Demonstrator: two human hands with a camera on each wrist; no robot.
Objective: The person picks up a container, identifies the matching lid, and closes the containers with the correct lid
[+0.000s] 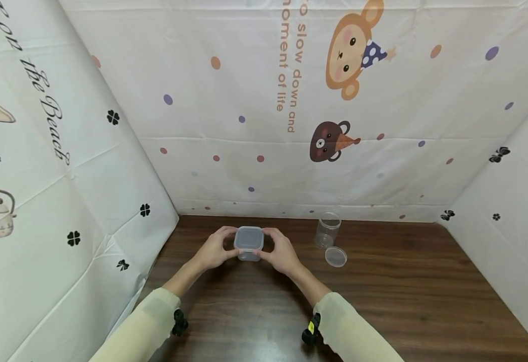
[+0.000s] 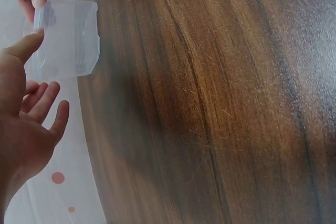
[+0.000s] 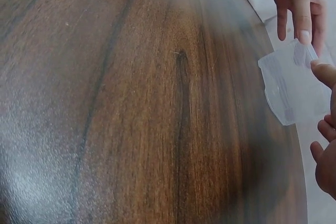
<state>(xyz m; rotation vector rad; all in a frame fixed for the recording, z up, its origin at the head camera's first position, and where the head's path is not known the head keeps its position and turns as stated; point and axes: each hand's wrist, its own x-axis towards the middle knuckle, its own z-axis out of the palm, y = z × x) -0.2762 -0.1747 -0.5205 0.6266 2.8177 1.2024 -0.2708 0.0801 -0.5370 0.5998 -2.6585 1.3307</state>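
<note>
A small translucent plastic container [image 1: 248,238] with a squarish lid is held between both hands near the back of the table. My left hand [image 1: 215,250] grips its left side, thumb at the front edge of the lid and fingers toward the back. On the other side my right hand [image 1: 282,252] holds it the same way. In the left wrist view the container [image 2: 68,38] shows its clear side wall, with the left thumb on the lid's rim. The right wrist view shows the container [image 3: 294,85] between the two hands too.
A clear round jar [image 1: 327,231] stands to the right, close to the back wall. In front of it a round clear lid [image 1: 336,257] lies flat on the brown wooden table [image 1: 404,291]. Patterned white cloth [image 1: 227,166] hangs behind and on both sides.
</note>
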